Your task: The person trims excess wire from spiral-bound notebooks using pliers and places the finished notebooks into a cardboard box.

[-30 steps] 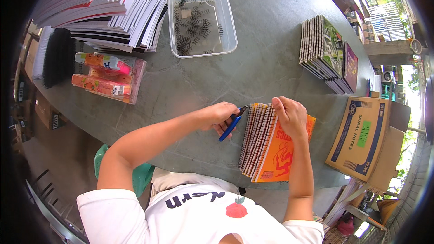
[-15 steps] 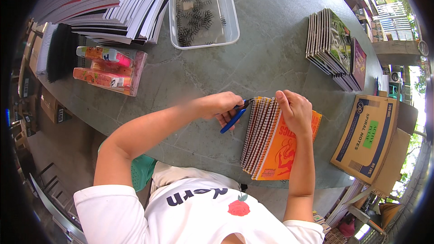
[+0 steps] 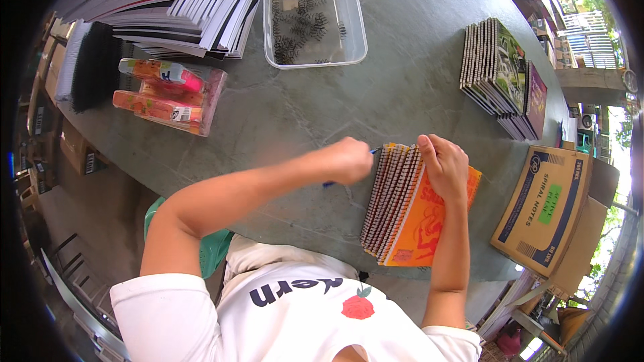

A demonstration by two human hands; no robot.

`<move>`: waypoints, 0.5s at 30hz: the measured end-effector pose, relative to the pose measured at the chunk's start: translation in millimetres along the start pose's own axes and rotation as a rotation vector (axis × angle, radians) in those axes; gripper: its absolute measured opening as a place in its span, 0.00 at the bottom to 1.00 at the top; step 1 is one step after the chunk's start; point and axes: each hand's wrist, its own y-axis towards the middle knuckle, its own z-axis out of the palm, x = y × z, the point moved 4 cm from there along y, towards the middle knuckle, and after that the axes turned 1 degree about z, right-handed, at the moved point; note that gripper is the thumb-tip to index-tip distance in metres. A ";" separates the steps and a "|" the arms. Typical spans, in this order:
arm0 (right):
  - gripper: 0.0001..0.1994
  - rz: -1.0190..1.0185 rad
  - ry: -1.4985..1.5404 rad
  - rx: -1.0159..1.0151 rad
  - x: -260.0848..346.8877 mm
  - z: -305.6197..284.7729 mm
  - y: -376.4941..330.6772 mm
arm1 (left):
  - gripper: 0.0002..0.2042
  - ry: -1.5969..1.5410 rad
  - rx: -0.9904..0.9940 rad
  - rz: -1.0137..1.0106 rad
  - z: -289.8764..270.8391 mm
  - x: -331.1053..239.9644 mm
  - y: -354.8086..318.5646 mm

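Note:
A stack of orange spiral notebooks (image 3: 407, 231) stands on the table in front of me, its wire-bound edges facing left. My right hand (image 3: 444, 164) is closed over the far end of the stack, thumb toward the bindings. Just left of that end, my left hand (image 3: 352, 159) is closed around blue-handled pliers (image 3: 329, 184). Only small blue bits of the pliers show; the hand covers the rest, and their jaws are hidden.
A clear plastic tub (image 3: 362, 47) of black wire coils stands at the back. Stacked paper (image 3: 215, 20), a black-bristled brush-like bundle (image 3: 94, 67) and a pink-orange package (image 3: 171, 104) lie left. Finished-looking notebooks (image 3: 506, 70) and a cardboard box (image 3: 540, 208) are right.
My left hand has rolled over with the pliers, so its back now covers most of them. My right hand keeps its hold on the notebooks. The whole view has shifted slightly.

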 end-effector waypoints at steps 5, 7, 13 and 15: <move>0.27 0.003 0.011 0.004 0.6 -0.4 0.6 | 0.16 -1.085 0.071 -0.197 14.3 25.2 -10.3; 0.27 -0.005 0.017 0.003 -1.7 1.4 0.6 | 0.16 -1.159 0.082 -0.204 19.2 27.5 -6.4; 0.26 -0.013 0.019 -0.009 -1.9 0.6 0.7 | 0.16 -1.258 0.155 -0.186 19.4 25.5 -3.3; 0.26 -0.004 0.028 -0.007 -0.9 -0.4 0.5 | 0.15 -1.325 0.144 -0.180 19.4 23.9 -1.3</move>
